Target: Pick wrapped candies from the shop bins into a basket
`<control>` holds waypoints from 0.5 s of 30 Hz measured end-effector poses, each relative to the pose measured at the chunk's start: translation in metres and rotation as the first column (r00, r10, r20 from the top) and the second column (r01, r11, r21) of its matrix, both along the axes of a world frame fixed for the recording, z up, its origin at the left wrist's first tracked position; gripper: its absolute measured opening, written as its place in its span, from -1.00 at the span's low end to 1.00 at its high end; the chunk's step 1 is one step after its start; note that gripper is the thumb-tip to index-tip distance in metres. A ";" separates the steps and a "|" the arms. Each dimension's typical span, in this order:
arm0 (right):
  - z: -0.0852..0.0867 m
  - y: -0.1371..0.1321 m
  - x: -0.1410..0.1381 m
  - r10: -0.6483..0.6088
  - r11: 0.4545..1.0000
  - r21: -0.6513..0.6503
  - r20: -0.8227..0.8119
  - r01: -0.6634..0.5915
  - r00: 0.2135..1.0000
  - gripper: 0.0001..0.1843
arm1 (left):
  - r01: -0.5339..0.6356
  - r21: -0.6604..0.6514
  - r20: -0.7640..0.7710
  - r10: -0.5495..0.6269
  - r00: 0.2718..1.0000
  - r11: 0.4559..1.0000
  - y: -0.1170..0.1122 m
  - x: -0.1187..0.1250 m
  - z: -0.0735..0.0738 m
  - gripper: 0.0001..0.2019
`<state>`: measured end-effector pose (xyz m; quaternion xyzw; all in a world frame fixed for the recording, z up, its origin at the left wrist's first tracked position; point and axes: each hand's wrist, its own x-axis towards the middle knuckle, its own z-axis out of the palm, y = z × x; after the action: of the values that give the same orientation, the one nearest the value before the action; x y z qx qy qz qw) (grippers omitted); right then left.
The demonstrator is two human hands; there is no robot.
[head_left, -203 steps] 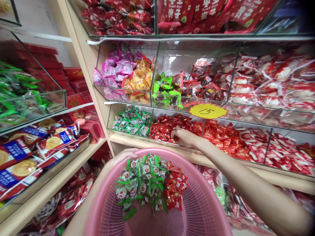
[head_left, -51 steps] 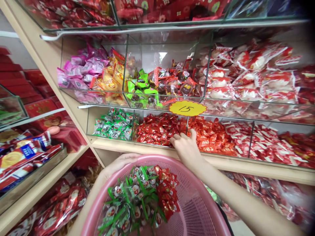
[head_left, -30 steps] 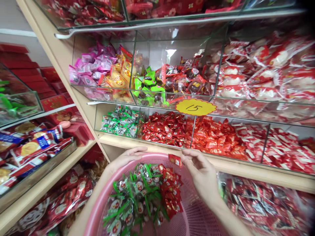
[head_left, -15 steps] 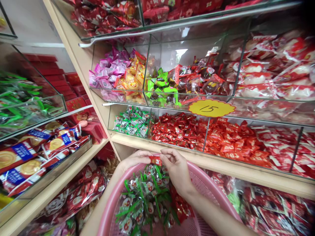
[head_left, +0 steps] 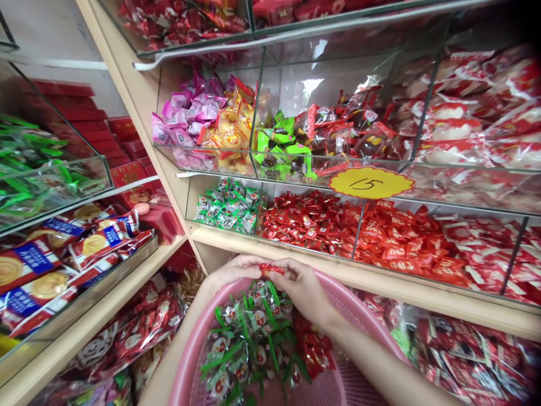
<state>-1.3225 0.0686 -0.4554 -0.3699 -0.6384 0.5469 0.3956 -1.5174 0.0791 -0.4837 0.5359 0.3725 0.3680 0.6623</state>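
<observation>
Between my two hands is a small red wrapped candy (head_left: pixel 271 269), held over the far rim of a pink plastic basket (head_left: pixel 185 344). The fingertips of my left hand (head_left: pixel 239 270) pinch its left end. My right hand (head_left: pixel 299 285) grips its right end with thumb and fingers. Below my hands, green-and-clear wrapped candies (head_left: pixel 249 344) fill the left of the basket. Beside them lie red wrapped candies (head_left: pixel 313 347), partly covered by my right forearm.
Ahead, a glass-fronted shelf holds green-silver candies (head_left: pixel 230 206), small red candies (head_left: pixel 308 220) and orange-red packets (head_left: pixel 397 237). A yellow price tag (head_left: pixel 371 182) reads 15. Blue-and-red snack packs (head_left: pixel 29 259) lie on the left shelf. A wooden ledge (head_left: pixel 372 276) runs just beyond the basket.
My hands have drawn closer together on the red candy, which now shows narrower and turned. The view has shifted slightly.
</observation>
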 end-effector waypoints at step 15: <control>-0.016 -0.001 0.083 -0.117 0.993 0.054 0.209 0.108 0.971 -0.77 | -0.020 0.009 -0.161 0.021 0.987 1.000 -0.010 0.010 0.024 -0.60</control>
<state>-1.2393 0.0671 -0.4714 -0.4534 -0.6664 0.4672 0.3634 -1.5073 0.0687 -0.4602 0.5625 0.4290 0.3316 0.6242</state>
